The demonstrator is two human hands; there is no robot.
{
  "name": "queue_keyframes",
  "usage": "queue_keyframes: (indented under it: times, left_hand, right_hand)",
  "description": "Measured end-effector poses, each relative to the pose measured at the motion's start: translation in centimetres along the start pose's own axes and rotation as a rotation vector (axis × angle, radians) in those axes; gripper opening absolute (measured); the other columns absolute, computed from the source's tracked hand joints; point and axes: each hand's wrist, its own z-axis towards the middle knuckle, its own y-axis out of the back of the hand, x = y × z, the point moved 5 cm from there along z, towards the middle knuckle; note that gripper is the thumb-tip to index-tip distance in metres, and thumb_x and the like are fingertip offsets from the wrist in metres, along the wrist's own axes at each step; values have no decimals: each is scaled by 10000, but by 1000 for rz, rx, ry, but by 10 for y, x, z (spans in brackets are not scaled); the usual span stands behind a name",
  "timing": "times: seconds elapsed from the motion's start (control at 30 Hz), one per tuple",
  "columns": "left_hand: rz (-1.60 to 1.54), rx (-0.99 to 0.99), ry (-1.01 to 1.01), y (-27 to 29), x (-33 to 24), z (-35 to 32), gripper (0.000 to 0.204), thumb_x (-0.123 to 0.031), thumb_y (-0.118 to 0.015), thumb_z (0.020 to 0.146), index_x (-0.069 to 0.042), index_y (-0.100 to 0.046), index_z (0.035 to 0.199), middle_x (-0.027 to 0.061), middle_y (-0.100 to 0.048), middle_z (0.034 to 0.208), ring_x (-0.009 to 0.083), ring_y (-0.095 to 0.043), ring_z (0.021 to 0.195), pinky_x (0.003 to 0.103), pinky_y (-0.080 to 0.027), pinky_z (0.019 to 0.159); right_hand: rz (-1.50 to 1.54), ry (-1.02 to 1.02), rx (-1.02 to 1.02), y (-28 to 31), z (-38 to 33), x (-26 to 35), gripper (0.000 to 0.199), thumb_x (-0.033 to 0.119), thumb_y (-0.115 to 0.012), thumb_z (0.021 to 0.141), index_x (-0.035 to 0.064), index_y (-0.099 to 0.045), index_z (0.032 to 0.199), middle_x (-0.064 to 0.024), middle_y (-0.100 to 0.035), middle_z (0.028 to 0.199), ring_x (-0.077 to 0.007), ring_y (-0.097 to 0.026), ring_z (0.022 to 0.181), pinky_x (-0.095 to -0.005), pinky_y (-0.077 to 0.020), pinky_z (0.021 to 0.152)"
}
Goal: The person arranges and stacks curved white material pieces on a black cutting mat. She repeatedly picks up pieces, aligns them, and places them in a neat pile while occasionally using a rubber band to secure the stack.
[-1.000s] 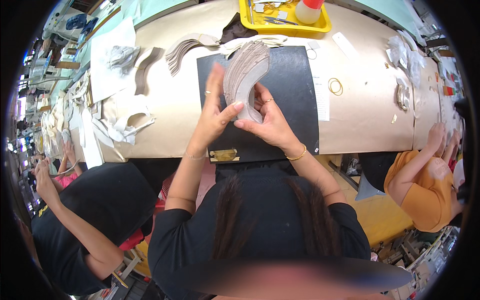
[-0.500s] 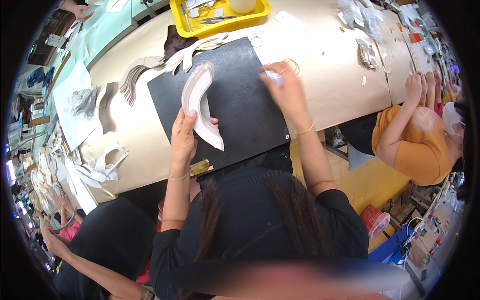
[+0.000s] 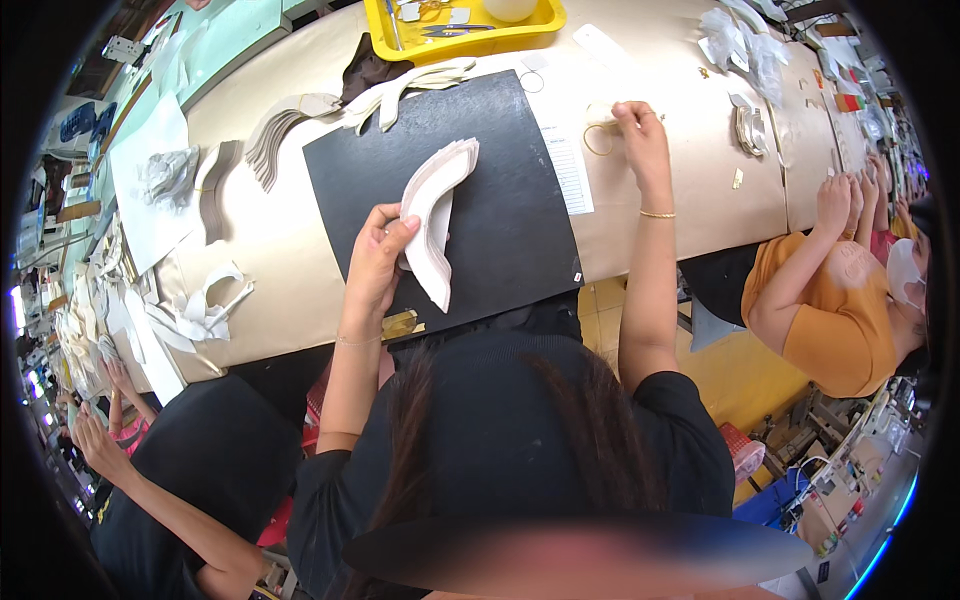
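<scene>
Surface: tan worktable [image 3: 300,230] is carrying a black mat [image 3: 500,200].
Left hand [image 3: 378,262]: you are clamping a stack of curved pale pieces [image 3: 432,215].
Right hand [image 3: 640,135]: you are pinching a rubber band [image 3: 598,138].

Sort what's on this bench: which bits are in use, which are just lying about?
In use:
left hand gripping the stack of curved pieces
right hand at the rubber band
black mat

Lying about:
yellow tray
scissors
paper sheet
</scene>
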Motion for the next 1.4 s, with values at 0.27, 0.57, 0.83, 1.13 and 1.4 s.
queue_keyframes:
  times: [0.27, 0.57, 0.83, 1.13, 1.4]
  left_hand:
    - [-553, 295, 147, -32, 9, 9, 480, -327, -551, 1007, 10, -492, 1343, 199, -644, 1155, 329, -699, 958, 402, -599, 823]
    - [-977, 574, 225, -62, 15, -6, 594, -381, -596, 986, 22, -449, 1397, 217, -593, 1279, 308, -638, 1143, 427, -612, 865]
    - [-299, 350, 130, -35, -9, -7, 527, -197, -750, 896, 17, -513, 1315, 106, -681, 1081, 144, -664, 970, 288, -539, 867]
    - [-409, 131, -109, -26, -34, 9, 464, -221, -690, 947, 33, -515, 1294, 131, -683, 1062, 141, -672, 877, 290, -570, 783]
    - [-671, 163, -427, -43, -34, 0, 597, -382, -657, 950, -79, -442, 1417, 108, -570, 1298, 284, -629, 1134, 514, -573, 914]
  right_hand:
    - [909, 39, 565, -46, -87, 81, 194, 61, -531, 1004, 60, -440, 1175, -249, -628, 1249, -287, -703, 1000, -381, -531, 934]
    - [784, 87, 507, -99, -135, 92, 589, 199, -810, 825, 13, -451, 1253, -202, -509, 1410, -289, -574, 1221, -406, -475, 1029]
    - [1003, 159, 586, -86, -129, 120, 1200, 310, -947, 631, 176, -164, 1530, -192, -329, 1509, -402, -523, 1280, -512, -494, 1023]
    - [336, 1018, 1128, -49, -156, 191, 768, 436, -843, 719, 60, -578, 1334, -146, -588, 1383, -346, -649, 1103, -459, -467, 1024]
    - [2152, -459, 464, -57, -103, 101, 852, 464, -660, 922, 51, -225, 1527, -183, -246, 1605, -311, -579, 1227, -474, -530, 1002]
